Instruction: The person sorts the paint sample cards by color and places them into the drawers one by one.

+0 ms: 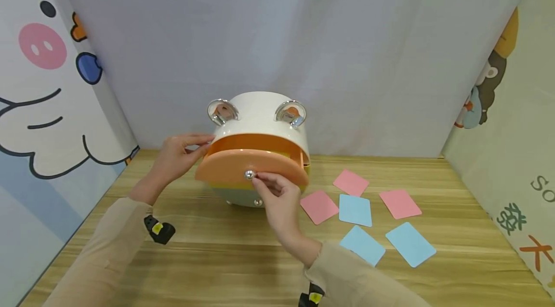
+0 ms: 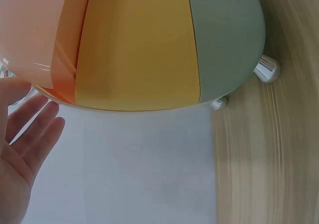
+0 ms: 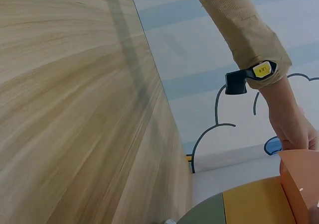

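Observation:
A small rounded drawer cabinet point(image 1: 260, 104) with a white top and two shiny silver ears stands on the table. Its top orange drawer point(image 1: 225, 165) is pulled partway out. My right hand point(image 1: 282, 206) pinches the silver knob point(image 1: 249, 175) on that drawer's front between thumb and fingers. At the cabinet's left side, the fingers of my left hand point(image 1: 175, 155) are extended and rest against the edge beside the drawer. Below the orange drawer, the left wrist view shows a yellow drawer point(image 2: 137, 50) and a grey-green drawer point(image 2: 229, 40), both closed. The drawer's inside is mostly hidden.
Right of the cabinet lie three pink cards point(image 1: 401, 203) and three blue cards point(image 1: 411, 244), spread flat on the wooden table point(image 1: 208, 268). A pale grey curtain point(image 1: 347, 56) hangs behind. Printed panels point(image 1: 43, 104) stand at both sides. Silver feet point(image 2: 267, 68) support the cabinet.

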### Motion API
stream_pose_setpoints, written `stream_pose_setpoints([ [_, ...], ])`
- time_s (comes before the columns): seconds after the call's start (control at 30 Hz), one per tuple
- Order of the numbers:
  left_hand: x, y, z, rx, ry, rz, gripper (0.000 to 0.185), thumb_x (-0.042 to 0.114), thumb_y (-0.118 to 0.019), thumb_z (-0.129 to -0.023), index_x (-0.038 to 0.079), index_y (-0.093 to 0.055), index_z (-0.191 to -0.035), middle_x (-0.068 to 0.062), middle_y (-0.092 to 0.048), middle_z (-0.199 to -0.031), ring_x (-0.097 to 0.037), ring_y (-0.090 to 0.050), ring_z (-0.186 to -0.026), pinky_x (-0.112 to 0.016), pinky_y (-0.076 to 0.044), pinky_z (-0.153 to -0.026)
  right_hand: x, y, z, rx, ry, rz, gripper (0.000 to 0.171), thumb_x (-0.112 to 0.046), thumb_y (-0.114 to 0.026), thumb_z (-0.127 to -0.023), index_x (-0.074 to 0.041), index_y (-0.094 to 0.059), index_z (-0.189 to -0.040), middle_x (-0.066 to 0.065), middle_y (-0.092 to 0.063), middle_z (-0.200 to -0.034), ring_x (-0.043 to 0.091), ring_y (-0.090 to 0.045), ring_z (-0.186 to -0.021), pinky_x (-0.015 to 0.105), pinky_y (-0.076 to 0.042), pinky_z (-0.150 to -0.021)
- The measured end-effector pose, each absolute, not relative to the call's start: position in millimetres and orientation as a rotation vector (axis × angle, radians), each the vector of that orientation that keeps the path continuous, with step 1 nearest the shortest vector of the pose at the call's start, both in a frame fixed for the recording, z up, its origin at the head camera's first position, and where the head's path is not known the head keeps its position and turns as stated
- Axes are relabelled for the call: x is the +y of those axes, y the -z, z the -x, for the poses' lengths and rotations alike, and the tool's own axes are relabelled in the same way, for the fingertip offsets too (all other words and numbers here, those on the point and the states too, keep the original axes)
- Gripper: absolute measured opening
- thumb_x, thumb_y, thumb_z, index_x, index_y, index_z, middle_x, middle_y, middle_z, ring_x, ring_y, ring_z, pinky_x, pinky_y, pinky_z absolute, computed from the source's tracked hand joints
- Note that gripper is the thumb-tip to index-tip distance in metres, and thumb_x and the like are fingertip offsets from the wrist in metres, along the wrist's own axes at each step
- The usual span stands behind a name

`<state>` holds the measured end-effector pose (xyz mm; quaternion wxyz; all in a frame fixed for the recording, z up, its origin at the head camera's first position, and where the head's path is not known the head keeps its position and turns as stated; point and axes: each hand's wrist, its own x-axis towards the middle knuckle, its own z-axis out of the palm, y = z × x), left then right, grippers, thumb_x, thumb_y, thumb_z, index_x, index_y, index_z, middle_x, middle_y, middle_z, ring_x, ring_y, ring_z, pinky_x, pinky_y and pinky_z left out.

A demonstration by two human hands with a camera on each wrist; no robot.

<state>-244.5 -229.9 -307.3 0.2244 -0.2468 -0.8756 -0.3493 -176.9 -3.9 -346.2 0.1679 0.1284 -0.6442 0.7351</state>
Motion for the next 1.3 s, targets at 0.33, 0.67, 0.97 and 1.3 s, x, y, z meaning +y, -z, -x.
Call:
stream_pose_setpoints([
  [0.33,-230.0,305.5,244.0,-2.416,0.976,0.7,0.022,0.007,-0.062,-0.085,0.001,-0.068,-0.106,-0.017,-0.064,-0.107,-0.032,-0.063,-0.092,-0.036,-0.057,-0.063,-1.7,323.9,185.3,-1.88,-2.077,-0.328,0.013,0.002,-0.066,-0.081,0.011,-0.066,-0.089,0.023,-0.066,-0.085,0.04,-0.063,-0.076,0.049,-0.053,-0.068],
  [0.67,-229.6,305.3,243.1,-2.441,1.01,0.661,0.022,0.01,-0.06,-0.088,0.002,-0.068,-0.107,-0.016,-0.063,-0.109,-0.032,-0.061,-0.096,-0.038,-0.056,-0.066,0.6,337.3,216.3,-1.915,-1.989,-0.312,0.014,-0.005,-0.069,-0.079,0.006,-0.069,-0.087,0.017,-0.068,-0.085,0.018,-0.065,-0.074,0.016,-0.052,-0.06],
  [0.97,-228.2,303.8,242.2,-2.442,1.025,0.646,0.022,0.01,-0.063,-0.086,0.001,-0.068,-0.106,-0.016,-0.064,-0.108,-0.032,-0.062,-0.095,-0.037,-0.056,-0.066,0.7,335.6,219.2,-1.936,-2.001,-0.294,0.015,-0.007,-0.07,-0.079,0.006,-0.069,-0.086,0.017,-0.068,-0.085,0.015,-0.065,-0.073,0.017,-0.053,-0.063],
  [1.3,-229.0,305.6,241.8,-2.438,1.016,0.646,0.022,0.009,-0.063,-0.085,0.001,-0.068,-0.106,-0.016,-0.064,-0.108,-0.032,-0.062,-0.094,-0.037,-0.056,-0.065,7.2,347.6,207.2,-2.011,-2.091,-0.133,0.014,-0.005,-0.069,-0.079,0.006,-0.067,-0.087,0.011,-0.067,-0.08,0.005,-0.058,-0.067,0.014,-0.048,-0.059],
])
